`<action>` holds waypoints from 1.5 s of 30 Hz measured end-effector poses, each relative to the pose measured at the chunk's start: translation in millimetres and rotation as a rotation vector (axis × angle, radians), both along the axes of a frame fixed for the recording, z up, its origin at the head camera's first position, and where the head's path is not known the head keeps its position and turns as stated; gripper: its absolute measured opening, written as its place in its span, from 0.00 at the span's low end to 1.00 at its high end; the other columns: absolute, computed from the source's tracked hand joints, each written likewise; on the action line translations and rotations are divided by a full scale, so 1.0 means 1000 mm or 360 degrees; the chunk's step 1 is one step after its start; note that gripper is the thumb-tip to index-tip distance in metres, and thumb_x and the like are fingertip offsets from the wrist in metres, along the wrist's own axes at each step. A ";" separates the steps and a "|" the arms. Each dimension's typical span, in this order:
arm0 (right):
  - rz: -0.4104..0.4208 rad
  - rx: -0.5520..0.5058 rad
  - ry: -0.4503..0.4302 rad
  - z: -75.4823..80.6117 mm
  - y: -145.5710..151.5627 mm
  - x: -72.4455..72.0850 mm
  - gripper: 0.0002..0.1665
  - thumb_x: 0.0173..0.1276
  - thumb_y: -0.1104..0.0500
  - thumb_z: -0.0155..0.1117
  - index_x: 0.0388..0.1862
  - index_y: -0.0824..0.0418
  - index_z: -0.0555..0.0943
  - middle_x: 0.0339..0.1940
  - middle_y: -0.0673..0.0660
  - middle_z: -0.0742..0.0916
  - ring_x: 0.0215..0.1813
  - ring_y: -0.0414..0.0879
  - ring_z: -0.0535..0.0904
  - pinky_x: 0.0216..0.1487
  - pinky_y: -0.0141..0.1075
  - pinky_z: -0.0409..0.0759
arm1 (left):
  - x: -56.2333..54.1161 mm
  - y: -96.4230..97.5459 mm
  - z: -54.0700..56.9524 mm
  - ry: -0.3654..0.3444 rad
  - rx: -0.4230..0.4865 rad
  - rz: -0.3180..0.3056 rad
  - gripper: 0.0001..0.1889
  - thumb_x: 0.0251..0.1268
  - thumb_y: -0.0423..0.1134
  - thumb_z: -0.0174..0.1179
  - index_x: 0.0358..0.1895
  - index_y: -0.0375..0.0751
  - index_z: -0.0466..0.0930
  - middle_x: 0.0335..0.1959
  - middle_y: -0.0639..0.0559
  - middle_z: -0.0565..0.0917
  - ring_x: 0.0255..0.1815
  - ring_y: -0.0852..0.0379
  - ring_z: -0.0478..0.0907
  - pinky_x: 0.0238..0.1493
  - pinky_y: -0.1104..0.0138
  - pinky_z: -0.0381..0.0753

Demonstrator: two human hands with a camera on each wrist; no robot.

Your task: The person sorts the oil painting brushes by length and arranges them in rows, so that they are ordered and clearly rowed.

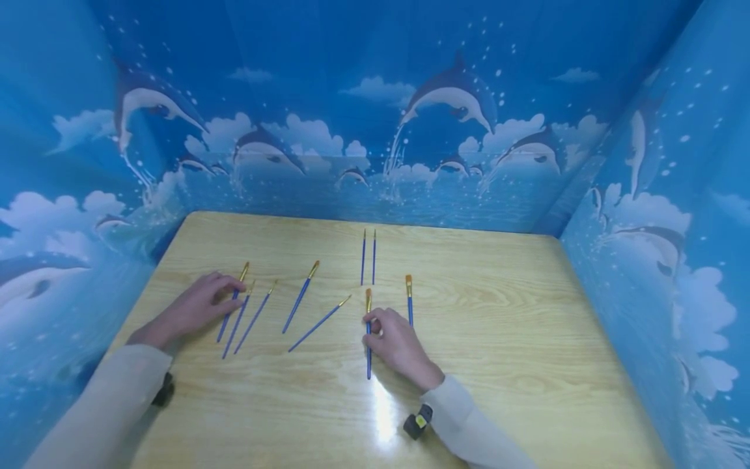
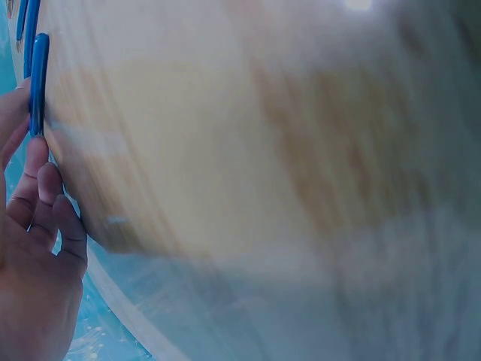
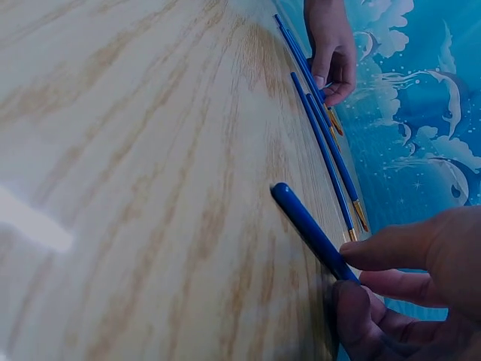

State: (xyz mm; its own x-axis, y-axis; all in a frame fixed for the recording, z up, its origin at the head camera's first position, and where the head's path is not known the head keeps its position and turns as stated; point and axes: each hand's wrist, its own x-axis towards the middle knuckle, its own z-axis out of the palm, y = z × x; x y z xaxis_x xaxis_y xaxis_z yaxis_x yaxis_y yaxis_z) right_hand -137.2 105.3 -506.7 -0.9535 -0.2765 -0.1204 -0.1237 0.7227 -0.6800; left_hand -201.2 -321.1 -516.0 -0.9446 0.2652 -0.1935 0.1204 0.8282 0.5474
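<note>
From the head view I have the right hand (image 1: 401,345) pinching a flat brush (image 1: 369,368) on the table (image 1: 498,391), with two thin brushes (image 1: 374,260) lying side by side beyond it. The left hand (image 1: 202,305) pinches the leftmost brush (image 1: 222,327). My left wrist view shows its fingers (image 2: 36,154) against a blue handle (image 2: 40,68). On the right wrist view, I see thumb and fingertips (image 3: 391,248) gripping the flat brush.
</note>
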 end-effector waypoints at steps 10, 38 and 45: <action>-0.0023 0.0007 0.0026 0.001 0.002 0.002 0.23 0.73 0.58 0.73 0.65 0.60 0.84 0.46 0.53 0.86 0.41 0.43 0.79 0.38 0.33 0.83 | -0.001 0.000 -0.001 0.0034 0.0004 -0.0032 0.24 0.82 0.54 0.63 0.69 0.44 0.81 0.70 0.33 0.78 0.72 0.29 0.74 0.72 0.28 0.72; -0.0301 0.0107 0.0209 -0.001 0.057 -0.033 0.21 0.74 0.58 0.72 0.64 0.60 0.85 0.49 0.59 0.85 0.43 0.47 0.79 0.41 0.37 0.81 | -0.001 0.000 -0.001 0.0059 0.0039 -0.0051 0.21 0.82 0.52 0.64 0.67 0.45 0.82 0.69 0.34 0.78 0.72 0.30 0.73 0.75 0.28 0.69; -0.0275 0.0151 0.0190 -0.006 0.062 -0.034 0.18 0.72 0.61 0.72 0.59 0.60 0.87 0.53 0.61 0.85 0.46 0.49 0.79 0.40 0.36 0.81 | -0.001 0.000 -0.001 0.0041 0.0027 -0.0040 0.22 0.81 0.53 0.64 0.68 0.44 0.81 0.70 0.33 0.78 0.72 0.29 0.73 0.75 0.27 0.69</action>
State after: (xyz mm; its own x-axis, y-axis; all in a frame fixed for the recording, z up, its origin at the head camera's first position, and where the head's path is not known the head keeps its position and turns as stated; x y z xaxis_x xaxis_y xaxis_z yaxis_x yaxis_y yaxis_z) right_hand -170.8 167.5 -513.1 -0.9947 -0.1007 -0.0215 -0.0681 0.8001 -0.5960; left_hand -202.6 -320.9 -516.7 -0.9421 0.2922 -0.1645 0.1554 0.8151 0.5580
